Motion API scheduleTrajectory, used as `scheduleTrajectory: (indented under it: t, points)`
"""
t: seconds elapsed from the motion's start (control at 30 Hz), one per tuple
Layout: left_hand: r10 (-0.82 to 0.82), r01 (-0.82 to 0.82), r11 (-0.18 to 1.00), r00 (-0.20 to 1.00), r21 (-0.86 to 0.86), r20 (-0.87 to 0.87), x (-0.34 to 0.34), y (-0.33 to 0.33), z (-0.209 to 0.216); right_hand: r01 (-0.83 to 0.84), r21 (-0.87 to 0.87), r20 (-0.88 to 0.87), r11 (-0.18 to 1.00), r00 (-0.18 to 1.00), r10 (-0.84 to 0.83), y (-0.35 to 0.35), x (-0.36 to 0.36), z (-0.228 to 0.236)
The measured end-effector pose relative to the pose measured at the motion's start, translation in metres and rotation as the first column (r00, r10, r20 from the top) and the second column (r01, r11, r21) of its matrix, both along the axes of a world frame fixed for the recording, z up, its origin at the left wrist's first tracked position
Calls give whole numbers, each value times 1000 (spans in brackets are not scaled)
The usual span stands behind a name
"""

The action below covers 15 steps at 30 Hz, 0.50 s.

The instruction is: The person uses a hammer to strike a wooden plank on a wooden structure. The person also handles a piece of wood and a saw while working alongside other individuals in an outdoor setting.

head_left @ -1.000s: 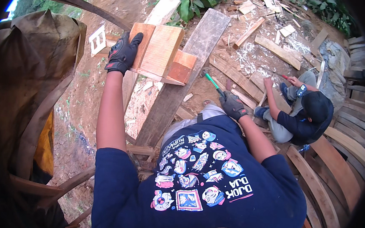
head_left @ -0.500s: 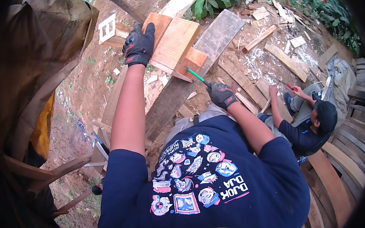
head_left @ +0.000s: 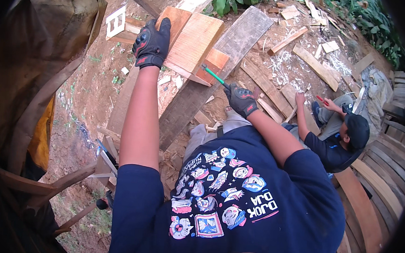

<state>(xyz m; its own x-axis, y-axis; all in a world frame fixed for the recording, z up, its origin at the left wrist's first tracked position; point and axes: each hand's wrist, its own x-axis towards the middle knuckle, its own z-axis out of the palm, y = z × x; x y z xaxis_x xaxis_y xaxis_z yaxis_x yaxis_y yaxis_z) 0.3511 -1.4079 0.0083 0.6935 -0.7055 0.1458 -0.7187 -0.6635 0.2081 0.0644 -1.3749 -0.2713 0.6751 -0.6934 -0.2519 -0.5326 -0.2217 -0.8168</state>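
A box-like piece of joined reddish-brown boards rests on a weathered grey plank. My left hand, in a black and red glove, grips its left board, with the thumb up along the face and the fingers partly hidden. To the right, my gloved right hand is closed round a slim tool with a green shaft. The tool's small dark tip is close to the short board at the right end of the piece; I cannot tell whether they touch.
At the right a co-worker in a dark cap crouches, holding a red-handled tool. Planks, offcuts and pale shavings litter the earth. A brown tarp hangs at the left, and stacked boards stand at the right edge.
The green-shafted tool and my right hand have shifted slightly up and left in the picture. My left hand keeps its grip on the boards. The whole view has moved a little.
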Motion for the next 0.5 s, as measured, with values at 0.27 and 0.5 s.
scheduleTrajectory:
  t: [0.27,0.5]
  points:
    - [23,-23,1000,1000,-19,2,4,3,-4,-148,-138,-294,979,950,102,-15,7,107]
    - [39,-39,999,999,-5,-27,0,3,1,-182,-92,-313,979,939,145,-9,17,105]
